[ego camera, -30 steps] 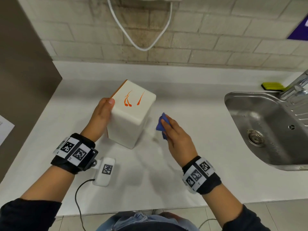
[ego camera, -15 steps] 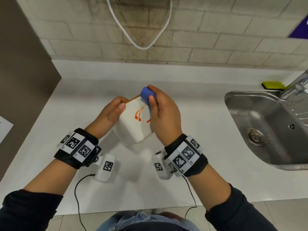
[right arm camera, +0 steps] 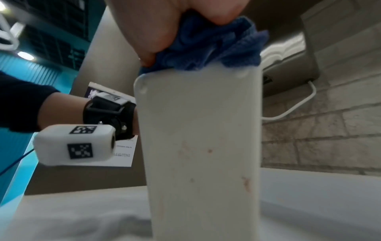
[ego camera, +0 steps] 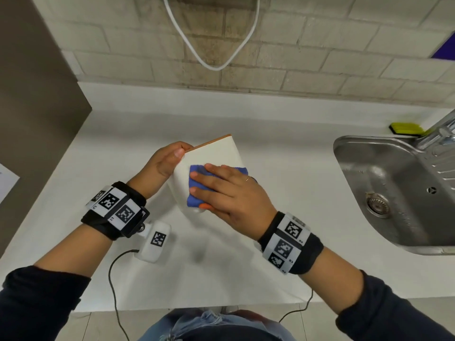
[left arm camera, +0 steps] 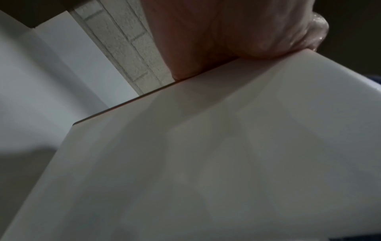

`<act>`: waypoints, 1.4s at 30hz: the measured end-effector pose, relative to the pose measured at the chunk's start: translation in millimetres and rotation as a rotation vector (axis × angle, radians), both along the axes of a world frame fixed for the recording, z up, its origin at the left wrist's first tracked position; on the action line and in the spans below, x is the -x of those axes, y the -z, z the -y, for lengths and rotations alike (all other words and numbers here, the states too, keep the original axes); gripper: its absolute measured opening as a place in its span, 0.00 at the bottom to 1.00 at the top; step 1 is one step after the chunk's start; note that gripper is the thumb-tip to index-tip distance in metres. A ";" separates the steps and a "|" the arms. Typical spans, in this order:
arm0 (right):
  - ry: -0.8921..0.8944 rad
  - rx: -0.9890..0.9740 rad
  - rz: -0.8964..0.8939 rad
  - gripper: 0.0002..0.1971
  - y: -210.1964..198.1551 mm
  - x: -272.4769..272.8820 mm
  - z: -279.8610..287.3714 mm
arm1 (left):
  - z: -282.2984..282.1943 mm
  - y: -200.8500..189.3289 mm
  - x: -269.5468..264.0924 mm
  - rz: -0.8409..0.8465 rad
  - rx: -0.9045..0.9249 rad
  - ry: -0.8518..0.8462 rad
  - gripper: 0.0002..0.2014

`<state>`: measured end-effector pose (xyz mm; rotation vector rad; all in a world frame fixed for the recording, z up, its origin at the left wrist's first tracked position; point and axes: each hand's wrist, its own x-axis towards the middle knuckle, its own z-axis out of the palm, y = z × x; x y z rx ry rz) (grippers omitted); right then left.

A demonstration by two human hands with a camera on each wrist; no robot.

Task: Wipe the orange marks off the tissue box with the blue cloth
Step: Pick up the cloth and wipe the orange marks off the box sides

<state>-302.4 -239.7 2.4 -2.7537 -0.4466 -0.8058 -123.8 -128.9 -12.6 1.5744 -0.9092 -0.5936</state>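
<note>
The wiping is under way: the right hand [ego camera: 231, 193] presses the cloth [ego camera: 197, 193] flat-fingered on the box [ego camera: 216, 153], tilted on the table [ego camera: 295, 193], left hand [ego camera: 165, 161] gripping its far-left edge. An orange trace [ego camera: 205, 206] shows at the cloth's near edge; the next stroke should cover it.

You wear dark long sleeves [ego camera: 37, 299] pushed back behind both wrists and blue denim. Behind your left hand [ego camera: 162, 163] sits a black wristband [ego camera: 115, 210] with white panels bearing black square-code markers. A white rounded camera pod [ego camera: 155, 241] with its own marker hangs below it, trailing a thin black cable [ego camera: 113, 279]. A matching marked band [ego camera: 290, 242] sits behind your right hand [ego camera: 231, 193], which bears a thin ring [ego camera: 247, 178].
</note>
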 end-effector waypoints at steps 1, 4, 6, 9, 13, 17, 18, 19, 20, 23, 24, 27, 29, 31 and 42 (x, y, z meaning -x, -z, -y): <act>-0.032 -0.010 -0.013 0.14 -1.2 4.0 5.7 | -0.3 -1.1 1.8 -0.010 0.008 -0.001 0.26; -0.089 -0.053 -0.109 0.13 0.1 19.0 21.6 | -0.4 -5.1 4.9 -0.010 0.025 -0.021 0.26; -0.074 -0.185 -0.260 0.11 1.1 32.3 32.3 | -0.9 -6.2 6.5 -0.001 0.023 -0.034 0.25; 0.174 -0.566 -0.190 0.10 2.4 53.6 47.2 | -3.7 -8.4 12.9 0.025 0.021 -0.035 0.22; 0.501 -0.950 0.094 0.06 -23.8 60.2 55.4 | -5.1 -5.6 15.0 0.047 0.011 -0.018 0.25; 0.438 -1.064 0.210 0.08 -42.9 25.8 37.3 | -5.8 -4.2 16.7 0.056 0.011 -0.013 0.20; 0.429 -1.026 0.156 0.08 -40.6 17.0 29.6 | -6.0 -3.7 16.6 0.052 0.016 -0.014 0.21; 0.411 -0.985 0.087 0.09 -35.2 10.0 22.4 | -6.0 -3.8 16.9 0.050 0.020 -0.013 0.20; 0.401 -0.922 0.021 0.11 -28.7 4.7 14.5 | -5.5 -4.1 16.9 0.050 0.023 -0.011 0.20; 0.305 -0.643 -0.056 0.18 -15.0 -0.9 -5.1 | -4.3 -3.1 14.3 0.040 0.032 -0.025 0.19; 0.230 -0.597 -0.090 0.18 -13.3 1.9 -8.9 | -4.8 -2.2 13.2 0.043 0.026 -0.030 0.19; 0.048 -0.489 -0.305 0.20 -6.5 26.6 -11.3 | -6.6 1.4 9.9 0.148 -0.041 -0.025 0.15; 0.090 -0.377 -0.450 0.23 4.9 51.3 -2.2 | -8.3 2.5 10.5 0.267 -0.102 -0.009 0.11; 0.229 -0.459 -0.492 0.25 14.5 73.8 16.3 | -10.5 4.3 13.4 0.372 -0.155 0.048 0.11; 0.808 -1.110 -0.213 0.11 41.5 89.5 72.2 | -37.9 51.1 30.7 0.861 -0.402 0.440 0.37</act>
